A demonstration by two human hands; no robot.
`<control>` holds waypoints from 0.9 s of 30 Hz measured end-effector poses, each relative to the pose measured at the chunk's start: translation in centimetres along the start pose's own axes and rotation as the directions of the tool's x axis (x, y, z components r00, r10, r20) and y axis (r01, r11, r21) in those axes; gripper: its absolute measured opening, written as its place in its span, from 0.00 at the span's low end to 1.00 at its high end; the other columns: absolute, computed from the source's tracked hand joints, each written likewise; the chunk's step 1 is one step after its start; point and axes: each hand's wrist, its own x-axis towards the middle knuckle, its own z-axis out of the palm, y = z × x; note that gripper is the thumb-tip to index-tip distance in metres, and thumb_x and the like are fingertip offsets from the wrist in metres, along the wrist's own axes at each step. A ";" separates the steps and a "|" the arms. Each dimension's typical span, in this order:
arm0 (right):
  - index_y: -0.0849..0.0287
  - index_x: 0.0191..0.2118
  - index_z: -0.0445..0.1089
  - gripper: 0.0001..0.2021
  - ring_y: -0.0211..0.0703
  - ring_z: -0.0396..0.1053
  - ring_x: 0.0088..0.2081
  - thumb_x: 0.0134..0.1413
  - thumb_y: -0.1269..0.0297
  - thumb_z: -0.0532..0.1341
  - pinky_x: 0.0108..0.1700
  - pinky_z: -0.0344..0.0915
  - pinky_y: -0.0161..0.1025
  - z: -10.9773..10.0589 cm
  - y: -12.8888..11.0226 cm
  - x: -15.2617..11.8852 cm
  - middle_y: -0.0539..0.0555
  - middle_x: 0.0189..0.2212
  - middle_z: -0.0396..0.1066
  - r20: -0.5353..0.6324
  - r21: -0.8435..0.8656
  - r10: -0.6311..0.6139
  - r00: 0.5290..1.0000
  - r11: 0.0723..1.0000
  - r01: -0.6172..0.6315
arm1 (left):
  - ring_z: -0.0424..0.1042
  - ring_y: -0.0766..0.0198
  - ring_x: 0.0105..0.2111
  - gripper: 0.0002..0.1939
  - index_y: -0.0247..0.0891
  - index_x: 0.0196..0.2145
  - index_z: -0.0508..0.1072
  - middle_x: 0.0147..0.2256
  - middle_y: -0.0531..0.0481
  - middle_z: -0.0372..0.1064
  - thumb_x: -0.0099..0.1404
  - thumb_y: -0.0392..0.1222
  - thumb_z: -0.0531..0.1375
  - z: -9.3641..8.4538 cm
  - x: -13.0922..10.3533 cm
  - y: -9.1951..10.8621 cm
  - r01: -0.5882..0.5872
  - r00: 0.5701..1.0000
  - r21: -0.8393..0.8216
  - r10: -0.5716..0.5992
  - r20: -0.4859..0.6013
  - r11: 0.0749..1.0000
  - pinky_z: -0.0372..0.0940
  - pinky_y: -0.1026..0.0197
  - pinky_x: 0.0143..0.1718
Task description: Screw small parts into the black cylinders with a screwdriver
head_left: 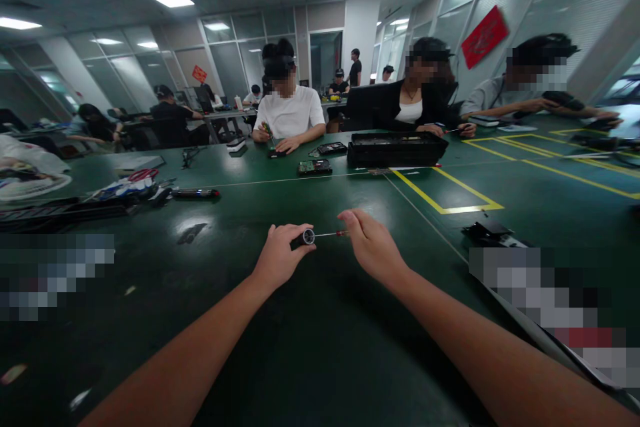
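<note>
Above the green table, my left hand pinches a small dark cylindrical part with a pale round rim between thumb and fingers. A thin screwdriver lies level between my hands, its metal shaft reaching the round part's rim. Its red end sits at my right hand, whose fingers are bent around the handle; most of the handle is hidden behind them. Whether the tip touches the part or goes into it is too small to tell.
A long black casing, a green circuit board and a dark pen-like tool lie farther back on the table. Cables and tools pile up at left. Several people sit across the table. A dark device is at right.
</note>
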 end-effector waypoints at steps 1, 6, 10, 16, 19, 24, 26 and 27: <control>0.55 0.44 0.69 0.16 0.45 0.70 0.31 0.69 0.56 0.47 0.32 0.60 0.41 0.0 0.0 0.0 0.53 0.31 0.74 -0.002 -0.004 0.008 1.000 1.000 -0.008 | 0.69 0.52 0.53 0.17 0.47 0.52 0.74 0.51 0.49 0.74 0.65 0.41 0.64 0.0 0.0 0.0 0.000 1.000 0.001 0.000 0.001 1.000 0.47 0.34 0.63; 0.56 0.50 0.65 0.13 0.44 0.69 0.29 0.65 0.58 0.53 0.30 0.61 0.40 0.3 -0.1 -0.3 0.52 0.33 0.74 -0.005 0.136 0.035 0.999 0.990 -0.034 | 0.69 0.52 0.52 0.17 0.47 0.52 0.74 0.50 0.49 0.74 0.65 0.42 0.64 0.1 0.1 -0.3 0.014 1.000 0.016 -0.013 -0.012 1.000 0.49 0.35 0.63; 0.57 0.39 0.70 0.13 0.45 0.70 0.32 0.59 0.52 0.61 0.35 0.66 0.42 1.2 0.2 0.0 0.54 0.32 0.73 -0.044 0.382 0.126 0.991 0.919 -0.100 | 0.69 0.51 0.52 0.18 0.48 0.53 0.73 0.50 0.49 0.74 0.66 0.44 0.63 0.2 0.1 -0.1 0.029 1.000 0.044 -0.028 -0.007 0.999 0.48 0.33 0.63; 0.55 0.31 0.67 0.14 0.40 0.63 0.24 0.62 0.52 0.57 0.32 0.69 0.42 1.9 1.6 1.2 0.49 0.24 0.64 -0.098 0.744 0.493 0.865 0.614 -0.265 | 0.67 0.53 0.55 0.19 0.49 0.56 0.71 0.53 0.50 0.72 0.68 0.43 0.62 0.4 0.2 0.3 -0.048 0.999 0.124 0.051 -0.018 0.991 0.39 0.30 0.66; 0.55 0.31 0.67 0.13 0.40 0.64 0.25 0.61 0.51 0.58 0.30 0.68 0.41 1.9 1.7 1.3 0.50 0.25 0.66 -0.168 0.698 0.460 0.872 0.680 -0.225 | 0.68 0.52 0.55 0.19 0.50 0.56 0.71 0.53 0.50 0.72 0.67 0.44 0.62 0.5 0.3 0.0 -0.027 0.999 0.108 0.025 0.024 0.994 0.39 0.28 0.65; 0.55 0.35 0.68 0.14 0.41 0.66 0.27 0.61 0.49 0.57 0.32 0.66 0.41 1.7 0.9 0.7 0.49 0.25 0.67 -0.190 0.604 0.290 0.938 0.788 -0.122 | 0.68 0.53 0.54 0.19 0.51 0.55 0.72 0.51 0.51 0.73 0.66 0.45 0.63 0.7 0.2 -0.3 -0.046 0.999 0.100 0.044 0.018 0.994 0.39 0.28 0.65; 0.56 0.36 0.69 0.15 0.41 0.66 0.28 0.62 0.49 0.56 0.32 0.65 0.40 1.6 0.6 0.4 0.49 0.26 0.68 -0.180 0.546 0.230 0.956 0.832 -0.097 | 0.68 0.52 0.54 0.19 0.51 0.55 0.72 0.51 0.50 0.73 0.66 0.45 0.63 0.6 0.1 -0.2 -0.049 0.999 0.091 0.047 0.023 0.995 0.39 0.28 0.65; 0.56 0.36 0.69 0.15 0.41 0.67 0.28 0.63 0.49 0.56 0.32 0.64 0.40 1.5 0.5 0.3 0.49 0.26 0.69 -0.177 0.517 0.207 0.962 0.852 -0.088 | 0.68 0.52 0.54 0.19 0.51 0.55 0.72 0.51 0.50 0.73 0.66 0.45 0.63 0.6 0.1 -0.1 -0.048 0.999 0.083 0.046 0.024 0.995 0.38 0.29 0.65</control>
